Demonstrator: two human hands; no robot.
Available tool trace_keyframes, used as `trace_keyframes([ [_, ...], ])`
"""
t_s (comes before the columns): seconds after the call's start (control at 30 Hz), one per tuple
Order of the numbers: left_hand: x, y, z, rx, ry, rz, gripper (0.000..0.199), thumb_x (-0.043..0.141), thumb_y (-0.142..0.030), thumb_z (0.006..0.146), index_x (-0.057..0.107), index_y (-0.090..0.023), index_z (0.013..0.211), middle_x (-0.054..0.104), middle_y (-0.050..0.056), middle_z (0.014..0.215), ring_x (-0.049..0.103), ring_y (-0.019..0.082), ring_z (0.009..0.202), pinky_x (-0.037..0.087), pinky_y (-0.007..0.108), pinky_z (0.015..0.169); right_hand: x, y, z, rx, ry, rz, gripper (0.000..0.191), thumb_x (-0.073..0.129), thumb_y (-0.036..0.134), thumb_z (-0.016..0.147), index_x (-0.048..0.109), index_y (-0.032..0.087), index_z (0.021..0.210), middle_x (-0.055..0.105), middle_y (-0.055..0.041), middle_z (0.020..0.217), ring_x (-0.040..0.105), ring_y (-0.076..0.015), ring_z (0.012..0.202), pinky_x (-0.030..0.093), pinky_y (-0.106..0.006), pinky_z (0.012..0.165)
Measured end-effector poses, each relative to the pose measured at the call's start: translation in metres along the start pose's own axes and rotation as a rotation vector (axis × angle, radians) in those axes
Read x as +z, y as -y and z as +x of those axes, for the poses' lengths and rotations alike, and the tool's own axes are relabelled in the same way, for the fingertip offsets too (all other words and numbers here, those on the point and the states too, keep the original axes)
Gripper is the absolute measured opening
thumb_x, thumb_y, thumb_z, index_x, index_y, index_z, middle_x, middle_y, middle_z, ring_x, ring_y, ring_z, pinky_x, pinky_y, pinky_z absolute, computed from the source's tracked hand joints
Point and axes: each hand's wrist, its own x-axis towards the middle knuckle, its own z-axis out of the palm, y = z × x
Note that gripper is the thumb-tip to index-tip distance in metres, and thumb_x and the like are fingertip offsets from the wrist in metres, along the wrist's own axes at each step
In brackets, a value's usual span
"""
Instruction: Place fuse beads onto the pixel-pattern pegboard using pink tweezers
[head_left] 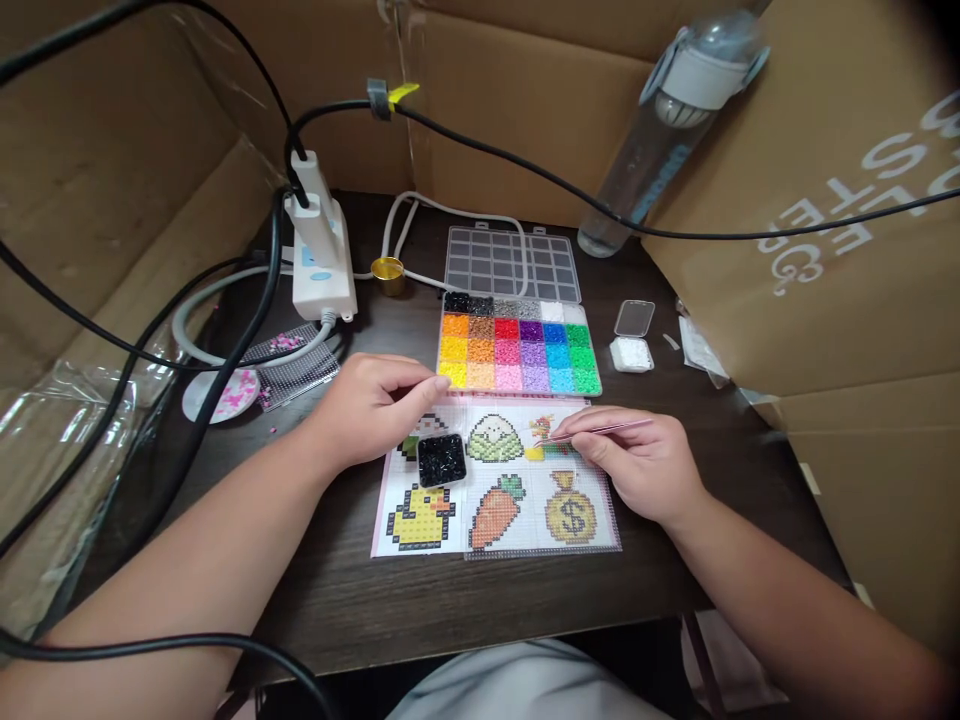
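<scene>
A pattern sheet [459,515] with pixel pictures lies on the dark table under a clear pegboard. My right hand [637,465] pinches pink tweezers [619,428], whose tips are over the small picture at the sheet's upper right, near some yellow. My left hand [379,405] rests at the sheet's upper left, thumb and fingers close together at the bead box's lower left corner; whether it grips anything is hidden. Just below it, a small square tray of black beads [441,460] sits on the sheet. Behind stands the open bead box [517,345] with many colours in compartments.
A small open case with white contents [631,353] is right of the bead box. At the left are a power strip [322,265], cables, a dish of pink beads [221,395] and a gold cup [388,275]. A bottle [660,140] leans against cardboard walls behind.
</scene>
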Motion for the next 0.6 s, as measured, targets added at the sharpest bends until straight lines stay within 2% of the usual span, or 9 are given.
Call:
trace_keyframes([
  [0.2,-0.0003,0.0006,-0.0003,0.004,0.001,-0.007,0.039,0.051,-0.037,0.088,0.060,-0.015,0.057,0.049,0.000,0.053,0.045,0.010,0.053,0.033,0.024,0.053,-0.0001,-0.0005,-0.0009,0.006,0.007,-0.022,0.012,0.066,0.019,0.084,0.078,0.021,0.083,0.077,-0.0049,0.085,0.073,-0.0176,0.081,0.060,-0.027,0.074],
  [0.43,-0.0014,-0.0014,-0.0003,0.020,0.007,-0.004,0.041,0.050,-0.035,0.088,0.051,-0.016,0.051,0.042,-0.001,0.051,0.041,0.010,0.052,0.031,0.025,0.052,0.0015,-0.0008,-0.0019,0.028,-0.006,-0.039,0.012,0.066,0.022,0.084,0.078,0.021,0.082,0.077,-0.0047,0.084,0.073,-0.0177,0.080,0.060,-0.027,0.072],
  [0.6,-0.0005,-0.0014,-0.0002,0.021,-0.007,-0.002,0.041,0.051,-0.034,0.087,0.051,-0.016,0.051,0.043,-0.001,0.050,0.041,0.009,0.051,0.031,0.024,0.051,-0.0011,-0.0014,-0.0028,0.073,-0.032,-0.002,0.014,0.065,0.025,0.085,0.078,0.022,0.079,0.076,-0.0050,0.083,0.070,-0.0180,0.074,0.057,-0.028,0.063],
])
